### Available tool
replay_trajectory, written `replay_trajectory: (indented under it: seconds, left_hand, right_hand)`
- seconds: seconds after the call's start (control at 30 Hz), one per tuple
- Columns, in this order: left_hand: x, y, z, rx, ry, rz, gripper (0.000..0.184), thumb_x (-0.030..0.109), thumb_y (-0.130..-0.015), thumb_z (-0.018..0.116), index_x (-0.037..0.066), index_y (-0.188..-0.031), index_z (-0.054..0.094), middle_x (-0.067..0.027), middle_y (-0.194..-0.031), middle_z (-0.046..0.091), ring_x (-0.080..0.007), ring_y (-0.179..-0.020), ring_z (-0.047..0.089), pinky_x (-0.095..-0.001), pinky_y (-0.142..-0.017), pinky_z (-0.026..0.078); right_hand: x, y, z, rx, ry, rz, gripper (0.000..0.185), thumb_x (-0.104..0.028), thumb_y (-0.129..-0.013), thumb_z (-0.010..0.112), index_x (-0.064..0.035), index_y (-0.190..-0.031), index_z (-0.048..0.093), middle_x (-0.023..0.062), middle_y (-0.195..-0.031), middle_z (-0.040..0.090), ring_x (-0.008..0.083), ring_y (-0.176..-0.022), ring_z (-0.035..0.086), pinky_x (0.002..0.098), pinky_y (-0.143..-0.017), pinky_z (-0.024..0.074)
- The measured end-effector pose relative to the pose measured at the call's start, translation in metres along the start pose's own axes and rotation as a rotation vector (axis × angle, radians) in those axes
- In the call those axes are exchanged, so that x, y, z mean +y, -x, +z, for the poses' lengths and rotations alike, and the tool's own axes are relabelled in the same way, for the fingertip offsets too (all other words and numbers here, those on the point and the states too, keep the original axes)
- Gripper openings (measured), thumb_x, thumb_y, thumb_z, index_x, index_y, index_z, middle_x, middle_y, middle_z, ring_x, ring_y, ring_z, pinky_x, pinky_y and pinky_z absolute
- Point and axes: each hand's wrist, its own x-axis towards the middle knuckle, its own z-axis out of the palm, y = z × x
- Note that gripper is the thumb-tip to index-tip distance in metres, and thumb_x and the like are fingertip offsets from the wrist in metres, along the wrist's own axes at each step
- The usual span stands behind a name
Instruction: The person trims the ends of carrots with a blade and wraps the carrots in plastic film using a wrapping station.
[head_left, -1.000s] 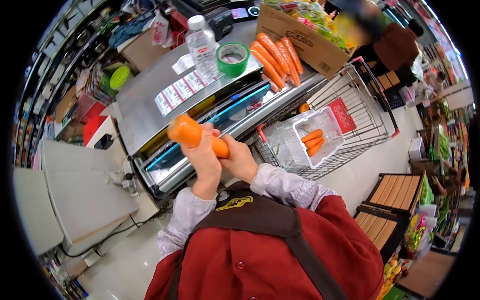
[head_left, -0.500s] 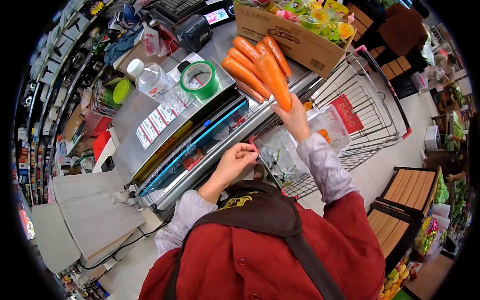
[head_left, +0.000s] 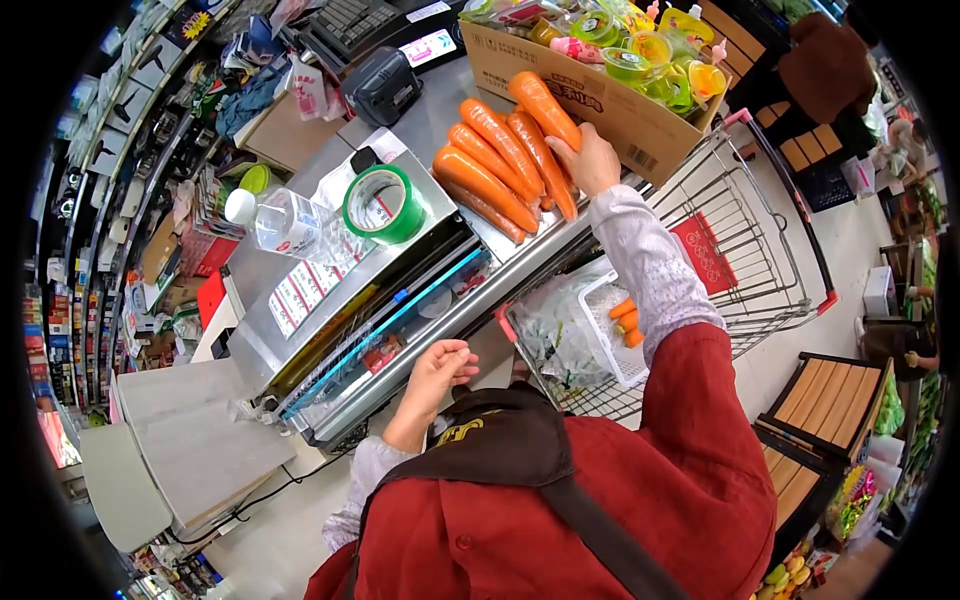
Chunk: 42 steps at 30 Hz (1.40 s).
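Note:
My right hand (head_left: 592, 161) grips the lower end of a large orange carrot (head_left: 543, 106), which lies along the right side of a pile of glossy carrots (head_left: 485, 165) on the metal counter. Below the counter edge, in front of the dark apron, my left hand (head_left: 436, 384) is raised with its fingers loosely curled together and nothing visible in them. Beneath my right forearm, a white plastic basket (head_left: 598, 325) in the shopping cart (head_left: 740, 255) holds several smaller carrots (head_left: 627, 322). Clear plastic bags (head_left: 560, 335) lie beside the basket.
A cardboard box (head_left: 560, 90) of colourful jelly cups stands behind the carrots. On the counter's left are green tape (head_left: 384, 205), a plastic bottle (head_left: 285, 226) and a black device (head_left: 382, 85). Slatted wooden stands (head_left: 828, 400) are at right, where another person (head_left: 825, 70) appears farther back.
My right hand has carried the carrot up and away, setting it against the pile. My left hand has drawn back from the cart's red corner. The view has shifted slightly.

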Motion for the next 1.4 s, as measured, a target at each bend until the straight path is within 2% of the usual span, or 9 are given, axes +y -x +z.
replay_trajectory:
  seconds: [0.1, 0.17, 0.2, 0.27, 0.8, 1.0, 1.07, 1.23, 1.4]
  left_hand:
    - [0.003, -0.002, 0.007, -0.016, 0.008, -0.023, 0.030, 0.027, -0.095, 0.057, 0.005, -0.116, 0.054, -0.0102, -0.105, 0.065, -0.0180, -0.091, 0.066, -0.0301, -0.080, 0.051]
    - [0.004, -0.005, 0.009, -0.026, 0.005, -0.025, 0.030, 0.027, -0.095, 0.057, 0.005, -0.116, 0.054, -0.0101, -0.104, 0.065, -0.0178, -0.091, 0.066, -0.0297, -0.080, 0.052]
    - [0.004, -0.006, 0.010, -0.036, 0.002, -0.020, 0.029, 0.026, -0.095, 0.058, 0.005, -0.116, 0.054, -0.0100, -0.104, 0.065, -0.0176, -0.091, 0.066, -0.0294, -0.080, 0.052]
    - [0.005, -0.008, 0.012, -0.037, 0.006, -0.025, 0.029, 0.026, -0.095, 0.058, 0.005, -0.116, 0.054, -0.0098, -0.104, 0.065, -0.0174, -0.090, 0.066, -0.0290, -0.079, 0.052]
    - [-0.003, -0.008, 0.009, -0.018, 0.035, -0.040, 0.028, 0.026, -0.095, 0.057, 0.005, -0.115, 0.055, -0.0092, -0.102, 0.066, -0.0167, -0.088, 0.066, -0.0290, -0.078, 0.051]
    - [-0.012, -0.014, 0.005, -0.041, 0.048, -0.044, 0.029, 0.027, -0.095, 0.058, 0.005, -0.115, 0.055, -0.0087, -0.101, 0.066, -0.0163, -0.088, 0.065, -0.0283, -0.078, 0.051]
    - [-0.011, -0.019, 0.009, -0.055, 0.040, -0.057, 0.029, 0.027, -0.095, 0.058, 0.006, -0.115, 0.055, -0.0086, -0.101, 0.066, -0.0162, -0.088, 0.065, -0.0281, -0.078, 0.051]
    - [-0.002, -0.023, 0.023, -0.092, 0.034, -0.089, 0.027, 0.025, -0.094, 0.060, 0.005, -0.112, 0.055, -0.0077, -0.101, 0.066, -0.0139, -0.086, 0.063, -0.0252, -0.076, 0.048]
    - [-0.005, -0.026, 0.023, -0.092, -0.007, -0.081, 0.028, 0.026, -0.095, 0.058, 0.006, -0.114, 0.055, -0.0082, -0.101, 0.065, -0.0159, -0.087, 0.065, -0.0276, -0.077, 0.051]
  right_hand:
    - [-0.001, -0.011, 0.012, -0.008, 0.086, 0.015, 0.053, -0.052, -0.082, 0.065, -0.0017, -0.098, 0.056, 0.0220, -0.089, 0.066, 0.0394, -0.084, 0.065, 0.0458, -0.074, 0.0522]
    - [0.007, -0.016, 0.034, 0.192, 0.247, -0.106, 0.051, -0.051, -0.084, 0.064, -0.0030, -0.100, 0.054, 0.0202, -0.098, 0.061, 0.0386, -0.088, 0.062, 0.0453, -0.077, 0.0519]
    - [0.007, -0.017, 0.038, 0.191, 0.248, -0.106, 0.051, -0.051, -0.084, 0.064, -0.0030, -0.100, 0.054, 0.0202, -0.098, 0.061, 0.0386, -0.088, 0.062, 0.0453, -0.077, 0.0519]
    - [0.008, -0.023, 0.042, 0.159, 0.218, -0.106, 0.050, -0.048, -0.083, 0.065, -0.0040, -0.102, 0.053, 0.0181, -0.103, 0.057, 0.0377, -0.093, 0.059, 0.0452, -0.080, 0.0512]
    - [0.031, -0.001, 0.014, 0.216, -0.001, -0.323, 0.041, -0.037, -0.087, 0.063, -0.0032, -0.109, 0.056, 0.0175, -0.104, 0.059, 0.0364, -0.098, 0.058, 0.0451, -0.083, 0.0475]
    - [0.077, 0.055, -0.023, 0.223, 0.025, -0.217, 0.039, -0.035, -0.087, 0.063, -0.0025, -0.107, 0.059, 0.0184, -0.101, 0.061, 0.0369, -0.093, 0.060, 0.0443, -0.080, 0.0480]
    - [0.083, 0.064, -0.032, 0.177, 0.138, -0.098, 0.038, -0.035, -0.086, 0.064, -0.0023, -0.105, 0.060, 0.0188, -0.097, 0.062, 0.0375, -0.090, 0.061, 0.0449, -0.076, 0.0486]
    - [0.099, 0.052, -0.014, 0.187, 0.260, -0.112, 0.039, -0.039, -0.084, 0.065, -0.0025, -0.096, 0.059, 0.0183, -0.093, 0.062, 0.0365, -0.086, 0.062, 0.0450, -0.073, 0.0501]
    - [0.103, 0.043, 0.004, 0.190, 0.324, -0.109, 0.040, -0.040, -0.085, 0.063, -0.0024, -0.097, 0.058, 0.0172, -0.096, 0.061, 0.0359, -0.089, 0.062, 0.0445, -0.074, 0.0508]
